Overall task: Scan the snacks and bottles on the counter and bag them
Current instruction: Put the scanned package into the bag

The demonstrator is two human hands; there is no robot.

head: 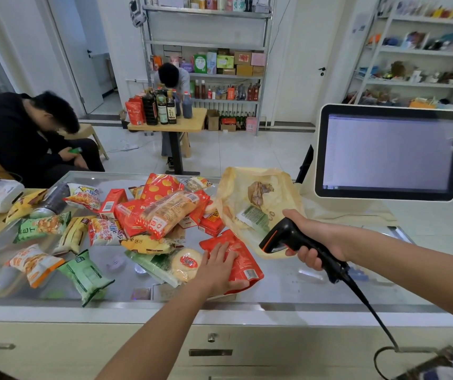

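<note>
I have my left forearm [159,333] coming up bare from the bottom edge, angled up and to the right. My left hand [218,266] lies palm down on the red packet [244,266], fingers straight and slightly spread, pointing away from me, thumb stretched to the right along the packet's near edge. My right forearm [412,267], also bare, enters from the right edge and slopes up and leftwards. My right hand [309,242] is wrapped around the handle of the scanner [283,237], fingers curled round it, held above the tabletop to the right of the left hand, the two hands apart
</note>
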